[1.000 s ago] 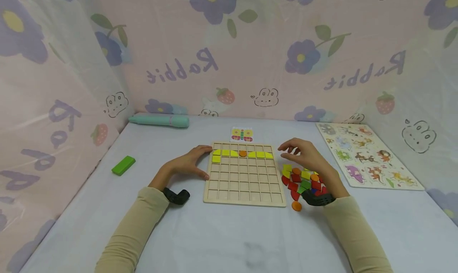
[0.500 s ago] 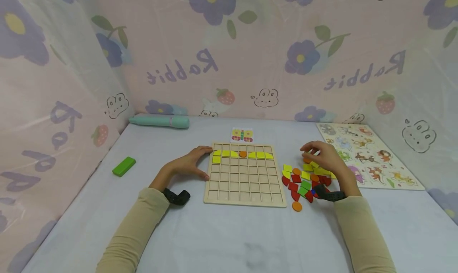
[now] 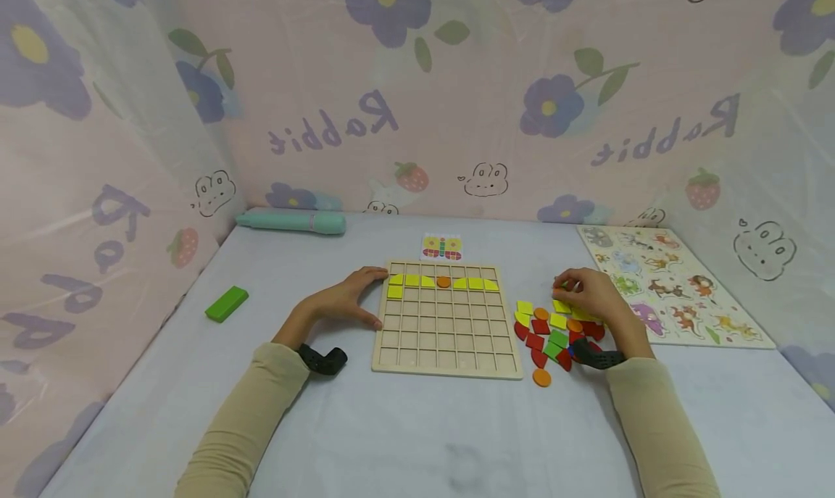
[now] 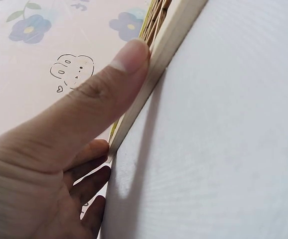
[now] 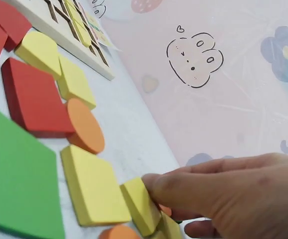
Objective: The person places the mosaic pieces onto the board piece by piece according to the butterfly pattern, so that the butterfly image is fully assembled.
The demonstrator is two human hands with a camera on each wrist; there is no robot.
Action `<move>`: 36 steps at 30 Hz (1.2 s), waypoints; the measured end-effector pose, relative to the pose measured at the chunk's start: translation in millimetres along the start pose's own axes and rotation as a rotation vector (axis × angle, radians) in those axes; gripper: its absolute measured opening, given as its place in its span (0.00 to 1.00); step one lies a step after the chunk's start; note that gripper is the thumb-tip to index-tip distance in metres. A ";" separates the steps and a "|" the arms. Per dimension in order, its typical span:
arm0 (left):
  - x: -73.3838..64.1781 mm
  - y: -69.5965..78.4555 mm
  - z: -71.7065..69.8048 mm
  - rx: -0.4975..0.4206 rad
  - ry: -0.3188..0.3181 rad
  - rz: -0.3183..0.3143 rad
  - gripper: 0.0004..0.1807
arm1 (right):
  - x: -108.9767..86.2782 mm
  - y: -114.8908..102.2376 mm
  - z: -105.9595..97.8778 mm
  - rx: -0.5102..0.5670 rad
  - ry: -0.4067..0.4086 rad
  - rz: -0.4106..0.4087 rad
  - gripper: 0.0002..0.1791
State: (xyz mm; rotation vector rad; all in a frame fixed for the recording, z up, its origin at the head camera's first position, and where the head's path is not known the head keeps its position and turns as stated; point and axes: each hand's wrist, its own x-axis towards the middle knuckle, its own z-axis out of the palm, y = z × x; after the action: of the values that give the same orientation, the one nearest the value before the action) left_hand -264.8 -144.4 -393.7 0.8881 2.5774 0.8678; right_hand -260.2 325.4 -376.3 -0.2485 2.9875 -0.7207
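A wooden grid board lies flat on the table. Its second row holds yellow pieces and an orange disc; another yellow square sits below at the left. My left hand rests against the board's left edge, thumb and fingers spread apart. At the top of a loose pile of coloured pieces is my right hand, fingers bent toward the thumb. In the right wrist view its thumb touches a yellow block. The far fingertips are hidden, so whether they pinch a piece cannot be told.
Red pieces, green pieces and orange discs lie right of the board. Behind it stands a butterfly pattern card. An animal puzzle board lies far right, a green block left, a teal tube-shaped object back left.
My right hand has moved right from beside the board to the pile, then lowered onto its upper pieces. The left hand and the pieces in the board have stayed put.
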 end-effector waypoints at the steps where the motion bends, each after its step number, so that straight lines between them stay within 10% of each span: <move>1: -0.3 0.1 -0.2 -0.001 0.001 0.001 0.55 | 0.4 0.3 0.8 0.000 0.002 0.003 0.13; 16: 0.2 1.0 -3.0 -0.009 -0.003 0.002 0.56 | 10.4 -55.7 21.6 0.104 0.180 -0.141 0.11; 30: 0.2 -0.5 -1.3 -0.015 -0.003 -0.021 0.55 | 37.4 -164.7 76.1 0.184 0.128 -0.564 0.05; 36: 1.4 -1.2 -0.4 -0.005 -0.010 -0.028 0.55 | 46.5 -188.4 95.2 0.139 0.027 -0.598 0.05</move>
State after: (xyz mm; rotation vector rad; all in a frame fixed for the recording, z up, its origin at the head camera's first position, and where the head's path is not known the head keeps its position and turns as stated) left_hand -266.6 -144.4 -394.2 0.8506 2.5717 0.8597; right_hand -270.2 109.4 -375.6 -1.1563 2.8650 -0.9686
